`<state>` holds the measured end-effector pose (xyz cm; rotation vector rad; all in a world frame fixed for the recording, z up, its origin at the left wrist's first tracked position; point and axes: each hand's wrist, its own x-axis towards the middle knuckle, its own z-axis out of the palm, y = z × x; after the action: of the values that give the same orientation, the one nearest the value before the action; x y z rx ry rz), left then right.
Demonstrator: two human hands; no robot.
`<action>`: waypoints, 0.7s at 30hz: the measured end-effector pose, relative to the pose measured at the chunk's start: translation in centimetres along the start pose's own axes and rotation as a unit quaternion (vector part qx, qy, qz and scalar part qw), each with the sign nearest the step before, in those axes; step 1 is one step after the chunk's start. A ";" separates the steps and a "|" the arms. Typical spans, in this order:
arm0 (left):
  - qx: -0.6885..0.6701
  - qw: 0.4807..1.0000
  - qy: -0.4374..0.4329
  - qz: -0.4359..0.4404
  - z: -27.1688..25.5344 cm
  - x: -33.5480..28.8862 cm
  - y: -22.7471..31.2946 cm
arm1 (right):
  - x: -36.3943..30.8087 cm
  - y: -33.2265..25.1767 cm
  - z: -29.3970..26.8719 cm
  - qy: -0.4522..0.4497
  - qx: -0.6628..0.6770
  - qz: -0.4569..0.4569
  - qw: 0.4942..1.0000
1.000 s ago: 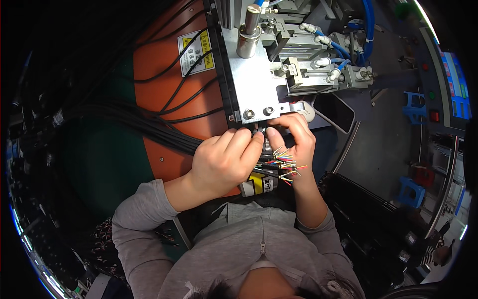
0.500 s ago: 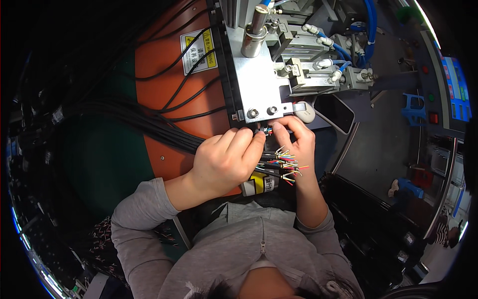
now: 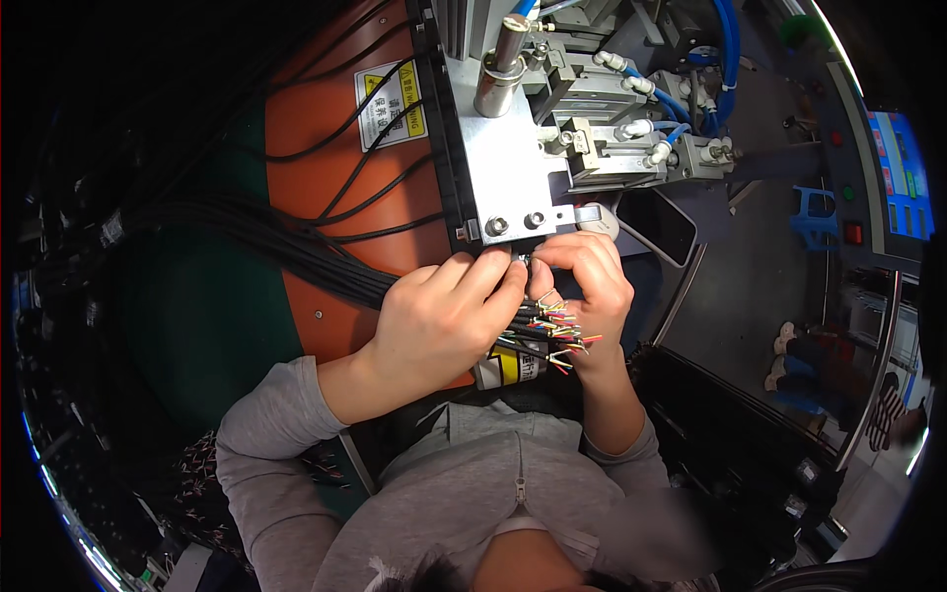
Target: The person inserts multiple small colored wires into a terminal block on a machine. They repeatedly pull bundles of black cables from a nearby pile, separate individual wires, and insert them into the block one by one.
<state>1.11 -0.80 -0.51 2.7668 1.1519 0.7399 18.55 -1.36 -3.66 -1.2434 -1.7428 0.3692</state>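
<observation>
My left hand (image 3: 429,311) is closed in a pinch on a black cable's end, just below the front edge of a metal fixture plate (image 3: 503,168). Facing it, my right hand (image 3: 597,286) pinches the small wire ends at that cable's tip; the fingers hide most of them. A bundle of black cables (image 3: 335,273) runs in from the left and passes beneath my left hand. Its stripped ends (image 3: 557,326), with several thin coloured wires fanned out, emerge between my hands, below the fingertips.
An orange machine panel (image 3: 345,187) carries single black cables and a warning label (image 3: 393,107). Pneumatic cylinders with blue hoses (image 3: 673,104) stand behind right. A white rounded object (image 3: 600,221) and a phone-like dark slab (image 3: 656,225) lie right of the plate. A control screen (image 3: 900,173) is far right.
My right hand's fingertips have moved slightly left, closer to my left fingertips. The coloured wires seen between them before are now mostly covered. The fanned cable ends have shifted slightly left.
</observation>
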 end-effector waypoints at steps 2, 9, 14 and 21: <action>0.005 1.000 -0.004 -0.004 -0.1 0.0 0.0 | 0.2 0.0 0.0 0.000 -0.006 -0.012 1.000; 0.029 0.999 -0.038 -0.020 -1.0 -0.1 0.2 | -0.3 0.4 0.3 -0.022 0.063 0.144 0.987; 0.069 0.995 -0.063 -0.038 -1.3 -0.7 0.8 | -0.7 0.8 -0.1 -0.008 0.132 0.197 0.972; 0.030 0.999 -0.028 0.006 -1.0 -0.7 -0.4 | 0.0 1.1 -1.8 -0.169 0.259 0.017 0.951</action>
<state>0.02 -1.14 -0.01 2.8264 1.1656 0.6350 20.71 -1.30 -3.45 -0.8586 -1.7458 1.0379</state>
